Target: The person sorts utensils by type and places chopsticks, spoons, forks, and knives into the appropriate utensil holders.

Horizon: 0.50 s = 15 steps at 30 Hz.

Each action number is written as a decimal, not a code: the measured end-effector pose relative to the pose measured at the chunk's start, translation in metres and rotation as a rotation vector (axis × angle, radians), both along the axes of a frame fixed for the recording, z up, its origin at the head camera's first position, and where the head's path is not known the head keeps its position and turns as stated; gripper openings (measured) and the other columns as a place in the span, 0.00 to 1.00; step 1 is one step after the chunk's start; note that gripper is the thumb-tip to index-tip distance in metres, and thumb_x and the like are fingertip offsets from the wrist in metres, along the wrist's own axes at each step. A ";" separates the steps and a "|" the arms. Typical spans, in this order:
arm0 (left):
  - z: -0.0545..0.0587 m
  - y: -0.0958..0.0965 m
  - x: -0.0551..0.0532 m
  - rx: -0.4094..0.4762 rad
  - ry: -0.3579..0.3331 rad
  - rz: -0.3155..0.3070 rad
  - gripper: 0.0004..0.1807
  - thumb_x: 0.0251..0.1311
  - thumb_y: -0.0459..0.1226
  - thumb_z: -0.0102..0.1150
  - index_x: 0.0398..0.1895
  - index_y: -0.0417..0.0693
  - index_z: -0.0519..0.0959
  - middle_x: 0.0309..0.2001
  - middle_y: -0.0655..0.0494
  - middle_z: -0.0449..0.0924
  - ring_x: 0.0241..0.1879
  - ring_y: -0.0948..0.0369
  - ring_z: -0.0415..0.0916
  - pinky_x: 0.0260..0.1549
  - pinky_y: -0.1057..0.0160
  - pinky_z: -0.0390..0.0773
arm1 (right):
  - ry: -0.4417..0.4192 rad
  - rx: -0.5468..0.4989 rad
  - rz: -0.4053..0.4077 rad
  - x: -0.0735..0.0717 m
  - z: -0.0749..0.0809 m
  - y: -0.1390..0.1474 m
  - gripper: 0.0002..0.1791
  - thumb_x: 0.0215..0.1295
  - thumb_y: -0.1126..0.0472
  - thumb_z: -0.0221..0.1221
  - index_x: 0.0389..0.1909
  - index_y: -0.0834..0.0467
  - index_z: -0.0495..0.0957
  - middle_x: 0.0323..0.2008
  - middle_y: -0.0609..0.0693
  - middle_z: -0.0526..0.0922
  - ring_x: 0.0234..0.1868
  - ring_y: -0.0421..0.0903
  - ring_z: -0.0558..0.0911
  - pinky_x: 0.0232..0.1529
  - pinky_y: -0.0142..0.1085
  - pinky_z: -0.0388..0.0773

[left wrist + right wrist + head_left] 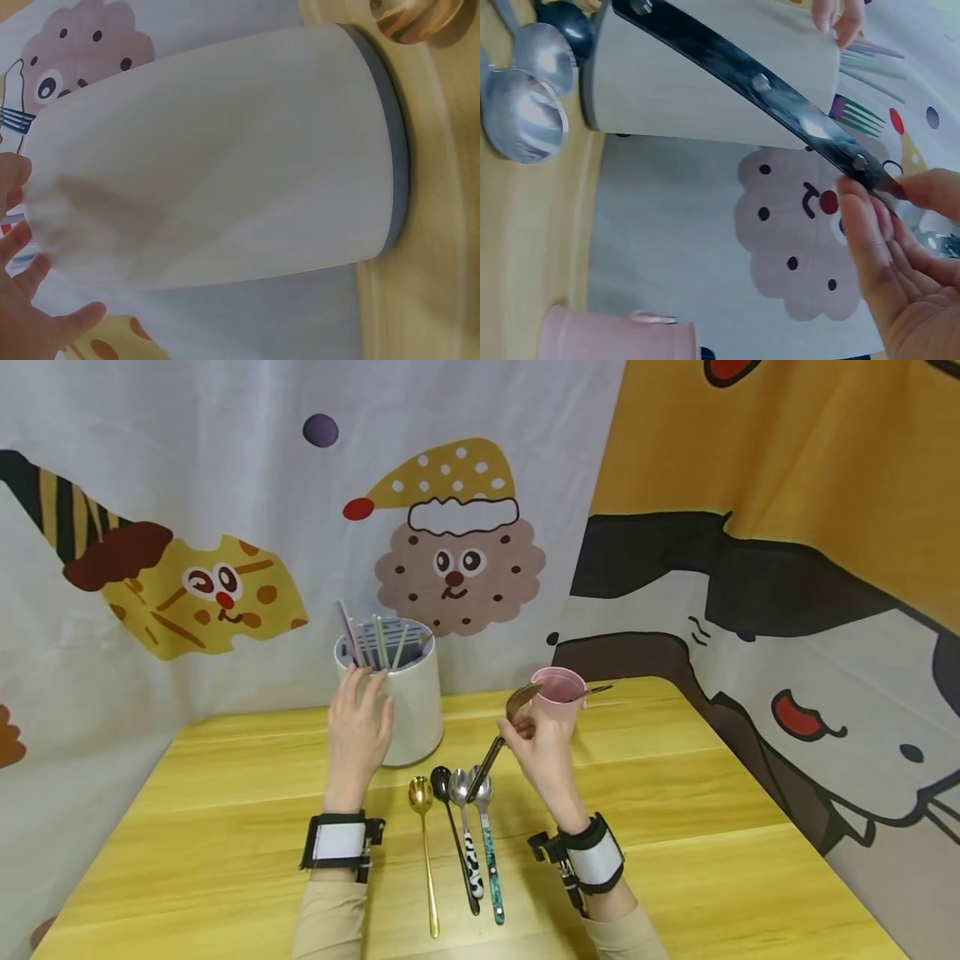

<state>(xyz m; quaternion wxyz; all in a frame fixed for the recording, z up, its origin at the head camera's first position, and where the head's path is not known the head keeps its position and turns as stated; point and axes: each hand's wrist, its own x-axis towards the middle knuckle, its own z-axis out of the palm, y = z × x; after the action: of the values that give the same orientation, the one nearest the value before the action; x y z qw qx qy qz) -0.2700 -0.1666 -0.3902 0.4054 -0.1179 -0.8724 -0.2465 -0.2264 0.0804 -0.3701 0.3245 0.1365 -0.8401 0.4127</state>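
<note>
Fingers of my left hand [358,727] rest spread and fairly straight at the rim of a white cylindrical holder [412,714]. My right hand [546,752] pinches a spoon [522,700] near its neck, bowl up, dark riveted handle [761,82] slanting down over the row of spoons. That row lies on the table: a gold spoon [422,797], a black spoon [442,781], a silver spoon with a black-and-white patterned handle [472,864], and a silver spoon with a teal handle [492,860]. Behind my right hand stands a pink bucket-like cup [558,685].
Pale straw-like sticks [382,643] and a fork with dark shiny tines [855,116] stick out of the holder. A thin dark piece [592,691] pokes out over the pink cup's rim. Behind the yellow wooden table [225,827] hangs a printed curtain [247,460].
</note>
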 end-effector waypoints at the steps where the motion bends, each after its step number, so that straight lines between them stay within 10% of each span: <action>1: 0.000 0.000 -0.001 0.005 0.006 0.002 0.20 0.64 0.38 0.53 0.59 0.43 0.72 0.61 0.40 0.68 0.68 0.44 0.59 0.61 0.37 0.66 | 0.024 -0.012 -0.014 -0.001 0.003 -0.001 0.07 0.54 0.67 0.66 0.25 0.65 0.77 0.21 0.58 0.82 0.21 0.47 0.81 0.26 0.34 0.79; 5: 0.000 0.002 -0.001 0.020 0.009 0.012 0.20 0.64 0.38 0.53 0.58 0.43 0.72 0.62 0.41 0.68 0.68 0.43 0.59 0.60 0.38 0.67 | 0.111 -0.056 -0.078 -0.005 0.017 -0.007 0.10 0.54 0.62 0.67 0.23 0.65 0.78 0.21 0.58 0.84 0.23 0.51 0.82 0.55 0.48 0.69; 15: -0.002 0.004 -0.002 0.034 0.004 0.024 0.19 0.64 0.37 0.53 0.58 0.43 0.72 0.62 0.41 0.68 0.68 0.43 0.59 0.61 0.39 0.67 | 0.303 -0.233 -0.071 -0.023 0.054 -0.027 0.12 0.59 0.58 0.64 0.26 0.65 0.79 0.23 0.57 0.85 0.23 0.49 0.83 0.27 0.28 0.77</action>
<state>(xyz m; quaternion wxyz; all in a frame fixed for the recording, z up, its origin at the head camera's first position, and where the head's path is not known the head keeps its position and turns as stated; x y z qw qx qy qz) -0.2718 -0.1621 -0.3923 0.4119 -0.1007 -0.8686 -0.2563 -0.2495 0.0535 -0.3161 0.4752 0.1287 -0.7325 0.4702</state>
